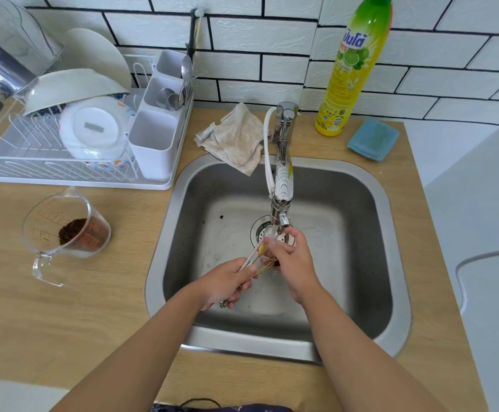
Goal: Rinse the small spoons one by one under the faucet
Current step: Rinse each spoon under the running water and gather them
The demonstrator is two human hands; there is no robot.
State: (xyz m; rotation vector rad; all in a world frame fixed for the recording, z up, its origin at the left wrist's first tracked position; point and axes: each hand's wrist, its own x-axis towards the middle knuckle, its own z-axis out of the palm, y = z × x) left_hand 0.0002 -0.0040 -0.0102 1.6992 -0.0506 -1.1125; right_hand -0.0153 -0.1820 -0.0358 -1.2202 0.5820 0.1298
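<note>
L hand (pixel 227 281) grips spoons (pixel 260 264) over sink (pixel 390 221); R hand (pixel 294 263) pinches one under faucet (pixel 282 185), water running.

Faucet (pixel 282 185) low above sink (pixel 361 292) middle

Two bare forearms come up from the near edge toward the sink (pixel 165 239), no sleeves on either, no watch, no bracelets. The left hand (pixel 227 282) and right hand (pixel 291 260) show no rings that can be made out. Below the sink's front rim, a strip of dark navy garment (pixel 242 408) with a black cord (pixel 197 401) looping across it.
</note>
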